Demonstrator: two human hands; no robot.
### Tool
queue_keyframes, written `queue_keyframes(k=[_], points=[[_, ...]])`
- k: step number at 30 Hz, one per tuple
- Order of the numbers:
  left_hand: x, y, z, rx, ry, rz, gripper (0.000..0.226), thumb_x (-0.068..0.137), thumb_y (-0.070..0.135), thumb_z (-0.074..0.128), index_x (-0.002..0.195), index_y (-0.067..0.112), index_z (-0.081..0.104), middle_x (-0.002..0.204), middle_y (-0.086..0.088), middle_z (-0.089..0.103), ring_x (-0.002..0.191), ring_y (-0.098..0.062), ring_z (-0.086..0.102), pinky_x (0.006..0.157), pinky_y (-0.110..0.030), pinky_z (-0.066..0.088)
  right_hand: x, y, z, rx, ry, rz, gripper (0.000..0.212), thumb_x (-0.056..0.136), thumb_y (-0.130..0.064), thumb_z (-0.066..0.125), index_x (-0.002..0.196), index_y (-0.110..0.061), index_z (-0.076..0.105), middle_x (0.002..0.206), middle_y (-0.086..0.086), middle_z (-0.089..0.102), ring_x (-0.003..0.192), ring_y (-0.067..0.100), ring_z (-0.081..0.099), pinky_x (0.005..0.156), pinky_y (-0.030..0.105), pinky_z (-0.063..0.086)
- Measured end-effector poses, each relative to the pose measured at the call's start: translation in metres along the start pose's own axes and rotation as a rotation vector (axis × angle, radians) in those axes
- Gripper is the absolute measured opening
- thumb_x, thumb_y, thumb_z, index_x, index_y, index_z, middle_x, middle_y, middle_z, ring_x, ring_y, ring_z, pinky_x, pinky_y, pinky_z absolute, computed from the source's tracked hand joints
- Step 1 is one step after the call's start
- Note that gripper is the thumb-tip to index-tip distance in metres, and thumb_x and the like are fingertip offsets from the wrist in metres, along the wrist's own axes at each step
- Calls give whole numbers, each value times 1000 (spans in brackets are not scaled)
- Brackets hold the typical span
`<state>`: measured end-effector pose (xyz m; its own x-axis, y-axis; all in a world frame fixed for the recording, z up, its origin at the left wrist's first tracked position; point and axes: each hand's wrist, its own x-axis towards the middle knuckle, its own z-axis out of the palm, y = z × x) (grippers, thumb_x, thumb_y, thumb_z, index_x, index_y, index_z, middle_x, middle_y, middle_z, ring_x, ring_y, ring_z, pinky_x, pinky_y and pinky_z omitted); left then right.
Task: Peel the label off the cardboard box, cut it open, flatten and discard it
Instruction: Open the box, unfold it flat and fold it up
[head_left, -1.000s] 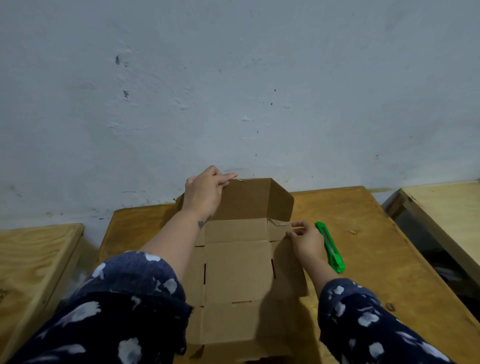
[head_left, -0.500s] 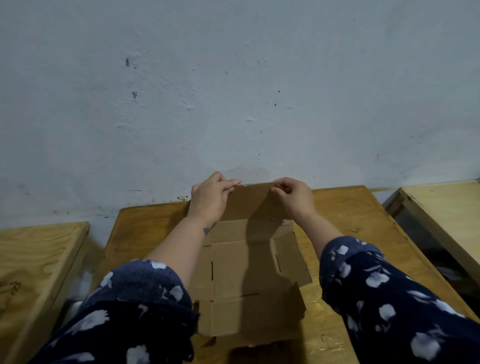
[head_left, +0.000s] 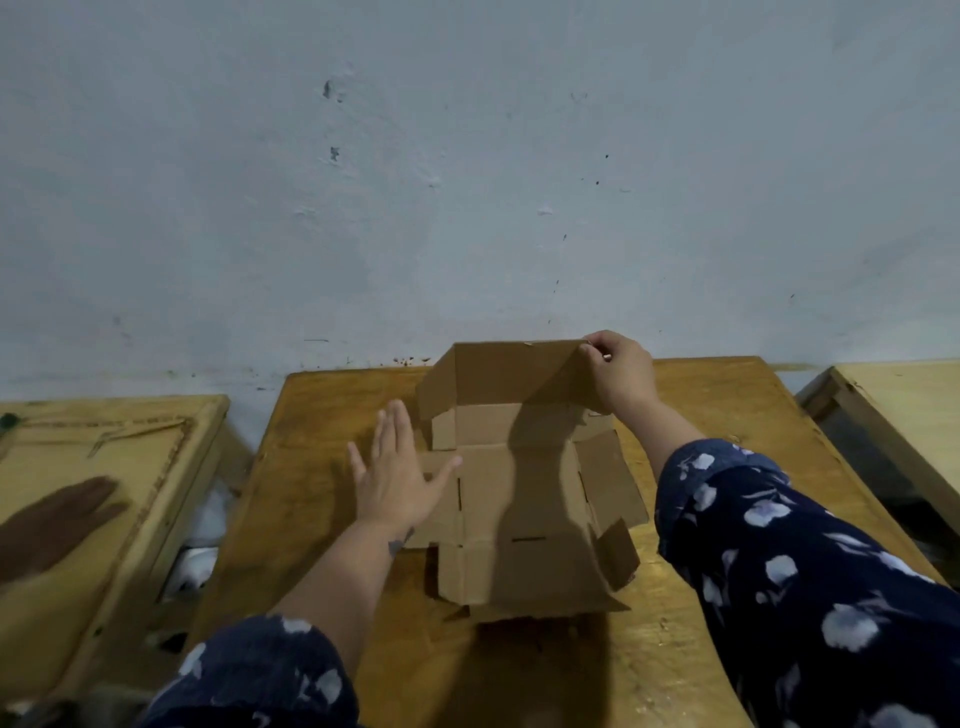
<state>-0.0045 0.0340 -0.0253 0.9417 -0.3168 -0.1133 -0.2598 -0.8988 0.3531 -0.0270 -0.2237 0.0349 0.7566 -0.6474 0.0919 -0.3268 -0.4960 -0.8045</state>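
Note:
The brown cardboard box lies opened out on the wooden table, most panels flat, with its far panel still standing upright. My right hand pinches the top right corner of that upright panel. My left hand is spread flat, fingers apart, over the box's left side flap and the table beside it. The near right flap stays bent upward. No label or cutter shows in view; my right arm covers the table's right part.
A second wooden table stands to the left with a dark hand shadow on it, and a third stands at the right. A grey wall rises just behind the tables. Gaps separate the tables.
My left hand let go of the upright far panel and dropped down flat onto the left flap. My right hand moved right along the panel's top edge to its corner.

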Motion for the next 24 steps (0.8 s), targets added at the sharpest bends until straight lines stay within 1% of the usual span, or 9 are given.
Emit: queue_keyframes(k=[2, 4, 7, 10, 11, 14, 17, 21, 24], points=[[-14, -13, 9, 96, -143, 4, 107, 79, 83, 26, 150, 17, -18, 159, -1, -21, 146, -17, -19, 114, -54, -11, -3, 0, 1, 2, 14, -7, 18, 97, -18, 51, 106, -12, 65, 97, 0, 58, 91, 17, 50, 81, 36, 49], [-24, -23, 16, 141, -238, 17, 112, 75, 87, 27, 151, 18, -17, 159, 0, -23, 146, -17, -20, 113, -56, -13, -4, 0, 1, -3, 35, -17, 18, 97, -17, 51, 106, -11, 65, 97, -1, 58, 91, 16, 50, 83, 35, 47], [-34, -34, 24, 210, -306, 29, 122, 65, 93, 28, 151, 19, -17, 159, 1, -24, 145, -16, -23, 114, -58, -14, -5, 1, 0, 2, 53, -14, 19, 96, -17, 51, 107, -10, 66, 96, -1, 57, 91, 14, 49, 85, 35, 47], [-40, -42, 32, 236, -345, 33, 136, 44, 98, 14, 151, 20, -17, 157, 3, -28, 144, -16, -27, 113, -59, -16, -7, 5, -1, 12, 48, -9, 19, 96, -17, 52, 106, -10, 66, 96, -1, 59, 89, 14, 50, 79, 30, 45], [-41, -44, 35, 248, -351, 36, 137, 41, 98, 12, 150, 21, -18, 157, 3, -29, 143, -16, -28, 113, -60, -16, -8, 6, -2, 16, 45, -9, 18, 96, -17, 52, 106, -11, 66, 95, -2, 59, 88, 14, 51, 77, 29, 45], [-40, -46, 41, 266, -356, 33, 131, 50, 98, 17, 149, 21, -21, 155, 3, -33, 142, -17, -30, 111, -62, -16, -14, 10, -3, 7, 44, -56, 17, 96, -18, 53, 105, -12, 67, 93, -4, 60, 89, 12, 54, 78, 27, 46], [-32, -42, 44, 258, -331, 21, 123, 62, 95, 24, 149, 20, -21, 154, 3, -34, 142, -17, -30, 110, -62, -17, -19, 14, -2, -43, 26, -151, 14, 93, -11, 57, 101, -12, 68, 92, -3, 64, 88, 10, 56, 77, 22, 43], [-14, -38, 42, 259, -315, 9, 121, 66, 94, 26, 149, 19, -20, 154, 1, -33, 142, -18, -29, 109, -63, -15, -25, 24, -7, -98, -17, -227, 13, 90, -9, 61, 96, -16, 69, 93, 0, 71, 88, 11, 63, 78, 25, 50], [4, -36, 38, 258, -314, 11, 121, 66, 93, 29, 150, 19, -18, 155, -1, -31, 143, -20, -28, 110, -64, -15, -35, 33, -11, -154, -36, -284, 15, 89, -7, 62, 97, -17, 70, 98, -3, 73, 92, 9, 65, 78, 23, 49]])
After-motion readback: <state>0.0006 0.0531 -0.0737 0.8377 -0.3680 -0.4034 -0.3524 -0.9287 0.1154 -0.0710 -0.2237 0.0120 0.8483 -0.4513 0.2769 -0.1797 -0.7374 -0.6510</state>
